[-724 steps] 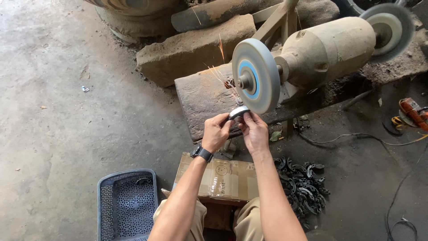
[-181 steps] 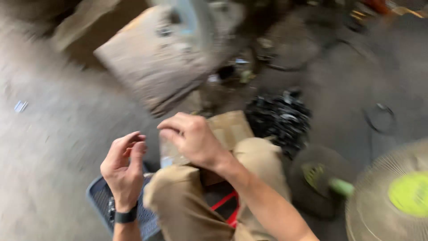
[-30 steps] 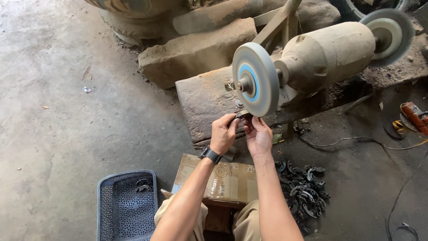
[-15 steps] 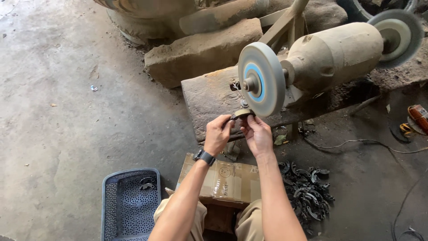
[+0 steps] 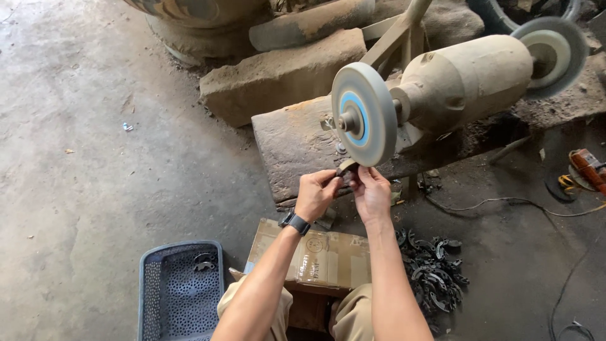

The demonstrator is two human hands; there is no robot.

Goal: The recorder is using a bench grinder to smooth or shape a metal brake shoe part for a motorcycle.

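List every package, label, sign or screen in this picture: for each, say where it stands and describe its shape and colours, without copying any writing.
Cardboard box: on the floor before the person's knees, under the forearms; flat, rectangular, brown, taped, with a small round dark stamp on top.
Round label: on the face of the grinding wheel above the hands; blue ring on pale grey.
No signs or screens are in view.

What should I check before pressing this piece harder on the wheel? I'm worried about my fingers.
1. Both hands on the metal piece: left hand and right hand pinch it; ok.
2. Piece meets the grinding wheel at its lower edge: ok.
3. Fingers clear of the wheel: very close; not ok.
4. Gloves: bare hands; not ok.
5. Wheel spinning: cannot tell.
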